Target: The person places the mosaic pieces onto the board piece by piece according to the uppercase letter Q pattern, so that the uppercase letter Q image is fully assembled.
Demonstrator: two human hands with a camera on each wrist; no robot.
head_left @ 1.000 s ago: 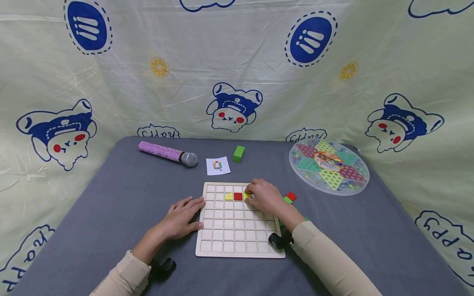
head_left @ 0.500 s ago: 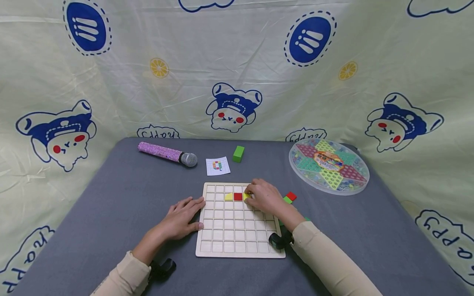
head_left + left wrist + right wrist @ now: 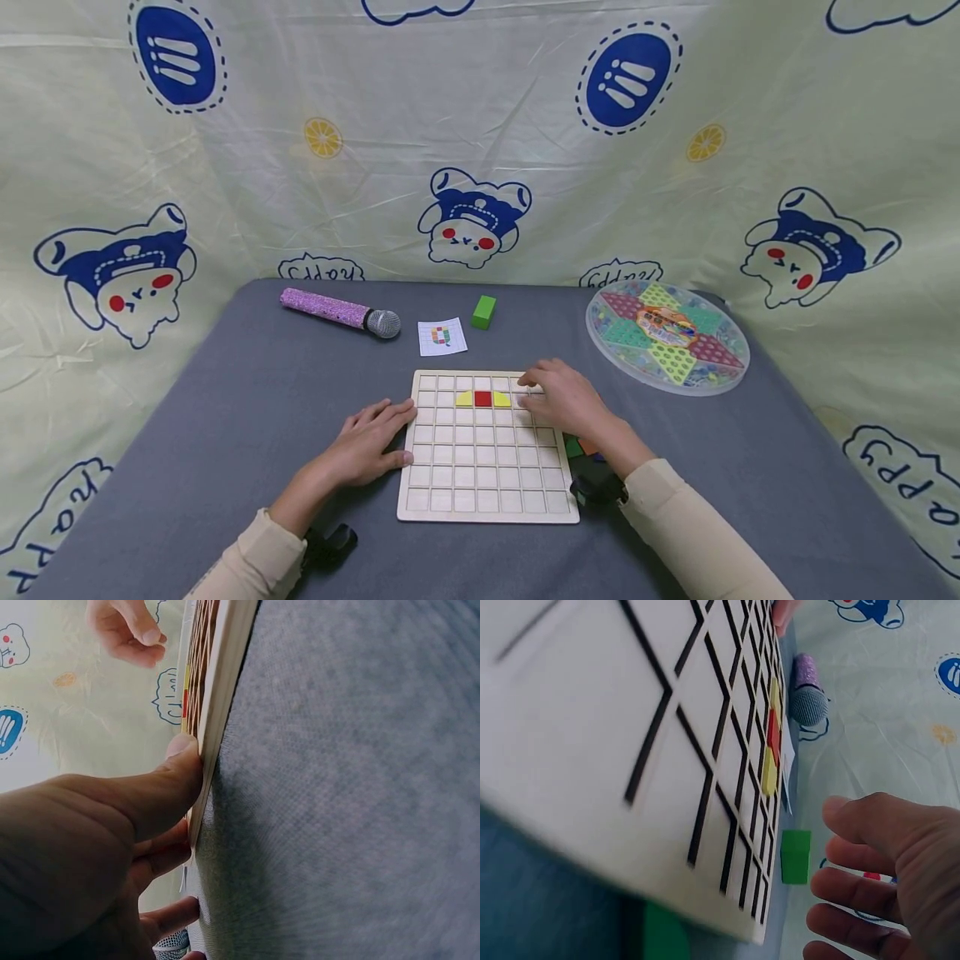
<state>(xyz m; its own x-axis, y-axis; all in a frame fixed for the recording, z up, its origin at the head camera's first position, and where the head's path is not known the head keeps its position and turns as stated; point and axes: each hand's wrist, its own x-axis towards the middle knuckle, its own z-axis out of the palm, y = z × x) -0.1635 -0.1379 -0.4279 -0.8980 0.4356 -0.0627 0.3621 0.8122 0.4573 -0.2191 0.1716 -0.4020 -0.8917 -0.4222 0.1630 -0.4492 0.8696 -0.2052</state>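
Note:
A pale wooden grid board lies on the grey table. In its second row from the far edge, a red square tile sits between a left yellow tile and a right yellow tile. My left hand rests against the board's left edge, thumb and fingertips touching it, as the left wrist view also shows. Just right of the right yellow tile, my right hand hovers over the board. Its fingers are loosely parted and hold nothing in the right wrist view.
Beyond the board lie a purple glittery microphone, a card with a coloured pattern and a green block. A round game case is at the far right. Loose coloured tiles lie beside the board's right edge, partly hidden by my right arm.
My right hand has let go of the right yellow tile and moved a little to the right, leaving the tile in its cell. My left hand has stayed in place.

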